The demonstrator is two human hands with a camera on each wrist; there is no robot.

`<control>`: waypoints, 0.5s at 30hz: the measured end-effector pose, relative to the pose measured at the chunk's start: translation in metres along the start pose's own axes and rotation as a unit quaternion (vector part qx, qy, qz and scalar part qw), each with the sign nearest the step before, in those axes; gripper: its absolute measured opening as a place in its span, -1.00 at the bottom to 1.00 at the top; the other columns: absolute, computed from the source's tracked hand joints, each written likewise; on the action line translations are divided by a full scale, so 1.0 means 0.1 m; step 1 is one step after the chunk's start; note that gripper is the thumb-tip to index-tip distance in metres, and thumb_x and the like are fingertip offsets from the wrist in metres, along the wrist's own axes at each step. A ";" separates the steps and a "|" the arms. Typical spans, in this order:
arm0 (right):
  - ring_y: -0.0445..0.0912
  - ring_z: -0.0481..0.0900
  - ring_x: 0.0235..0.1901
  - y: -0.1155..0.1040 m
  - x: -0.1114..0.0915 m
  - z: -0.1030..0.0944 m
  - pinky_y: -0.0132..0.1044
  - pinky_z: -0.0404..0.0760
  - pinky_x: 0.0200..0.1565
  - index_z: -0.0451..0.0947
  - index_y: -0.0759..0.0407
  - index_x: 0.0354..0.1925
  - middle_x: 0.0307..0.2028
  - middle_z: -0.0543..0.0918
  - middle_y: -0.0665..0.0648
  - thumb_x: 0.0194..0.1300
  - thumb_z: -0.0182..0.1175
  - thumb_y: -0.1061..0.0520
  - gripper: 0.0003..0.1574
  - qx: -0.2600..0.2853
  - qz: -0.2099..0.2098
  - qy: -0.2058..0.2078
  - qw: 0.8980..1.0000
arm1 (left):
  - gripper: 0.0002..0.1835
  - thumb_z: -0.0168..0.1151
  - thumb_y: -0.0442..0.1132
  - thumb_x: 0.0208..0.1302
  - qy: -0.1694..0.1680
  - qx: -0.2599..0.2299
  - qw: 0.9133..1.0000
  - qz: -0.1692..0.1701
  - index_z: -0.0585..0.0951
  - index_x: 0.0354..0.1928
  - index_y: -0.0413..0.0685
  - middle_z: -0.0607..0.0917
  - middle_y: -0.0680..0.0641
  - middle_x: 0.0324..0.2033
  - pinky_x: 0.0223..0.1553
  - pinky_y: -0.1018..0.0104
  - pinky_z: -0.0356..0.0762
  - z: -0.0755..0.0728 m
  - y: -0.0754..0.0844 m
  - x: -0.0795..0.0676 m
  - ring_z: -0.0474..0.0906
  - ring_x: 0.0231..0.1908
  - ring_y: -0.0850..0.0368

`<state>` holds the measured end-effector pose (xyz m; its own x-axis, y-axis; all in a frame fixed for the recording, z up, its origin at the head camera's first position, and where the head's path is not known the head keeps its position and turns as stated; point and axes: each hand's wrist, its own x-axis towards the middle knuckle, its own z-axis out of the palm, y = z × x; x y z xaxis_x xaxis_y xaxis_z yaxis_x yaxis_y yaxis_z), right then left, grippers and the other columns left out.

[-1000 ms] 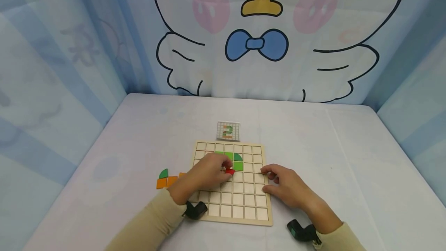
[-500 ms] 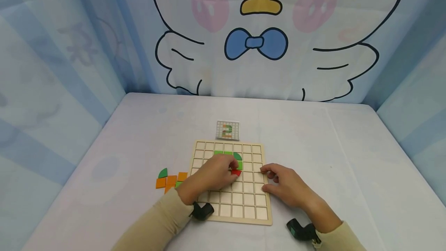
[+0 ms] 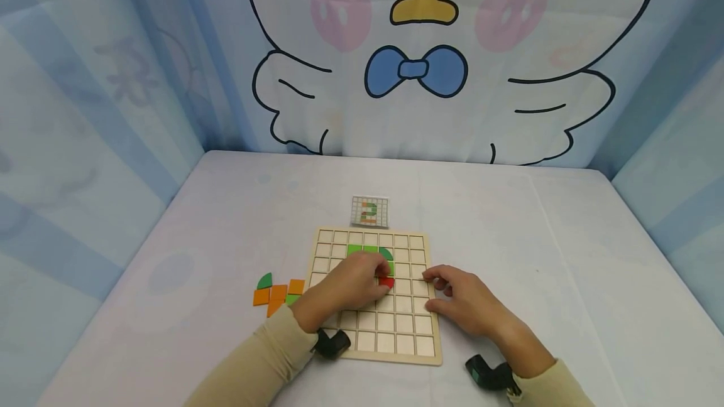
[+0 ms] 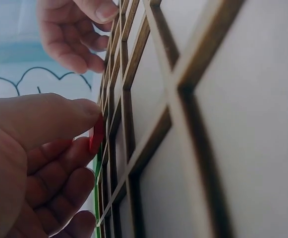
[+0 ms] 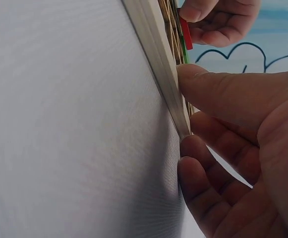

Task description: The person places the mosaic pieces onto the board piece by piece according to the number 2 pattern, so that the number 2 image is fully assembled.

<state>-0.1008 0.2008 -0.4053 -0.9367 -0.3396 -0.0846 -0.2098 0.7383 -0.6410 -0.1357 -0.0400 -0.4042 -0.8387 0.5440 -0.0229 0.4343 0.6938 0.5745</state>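
My left hand (image 3: 356, 278) pinches a small red tile (image 3: 387, 282) between thumb and fingers over the wooden grid board (image 3: 396, 361). In the left wrist view the red tile (image 4: 97, 135) stands tilted against the grid, its lower part touching or close to a cell. Just above it on the board lie light green square tiles (image 3: 370, 249) and a dark green quarter-round tile (image 3: 386, 254); my left hand hides part of this group. At the board's right edge, my right hand (image 3: 466, 300) rests its thumb and fingertips against the rim, fingers loosely bent.
Left of the board lie several loose tiles: orange squares (image 3: 278, 293), a dark green quarter-round (image 3: 264, 281) and a light green one (image 3: 291, 299), partly behind my left forearm. A small pattern card (image 3: 370, 211) stands behind the board. Patterned cloth walls (image 3: 413, 118) enclose the table.
My left hand has moved right with the red tile, bringing it under the light green square. More loose tiles show beside the left forearm. My right hand has stayed at the board's edge.
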 end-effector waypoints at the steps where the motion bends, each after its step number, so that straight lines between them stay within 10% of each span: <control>1: -0.12 0.52 -0.18 0.00 0.00 0.00 -0.07 0.53 -0.06 0.57 0.11 0.11 -0.11 0.62 -0.04 0.20 0.43 0.11 -0.49 0.001 0.001 -0.001 1.000 | -0.86 0.39 -0.26 0.23 0.001 0.003 1.000 0.001 0.66 -0.20 -0.09 0.65 0.08 -0.31 -0.14 0.31 0.53 0.00 0.00 0.00 0.52 -0.26 0.16; 15: -0.12 0.52 -0.17 0.00 0.00 0.01 -0.07 0.53 -0.05 0.57 0.10 0.12 -0.10 0.62 -0.05 0.20 0.43 0.11 -0.49 0.000 0.007 -0.001 1.000 | -0.87 0.42 -0.23 0.23 0.007 -0.015 1.000 -0.007 0.65 -0.23 -0.04 0.64 0.10 -0.32 -0.15 0.30 0.53 -0.03 -0.03 -0.02 0.52 -0.27 0.19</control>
<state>-0.1010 0.2006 -0.4062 -0.9391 -0.3301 -0.0957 -0.1963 0.7438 -0.6389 -0.1361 -0.0447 -0.4034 -0.8494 0.5273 -0.0198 0.4126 0.6870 0.5982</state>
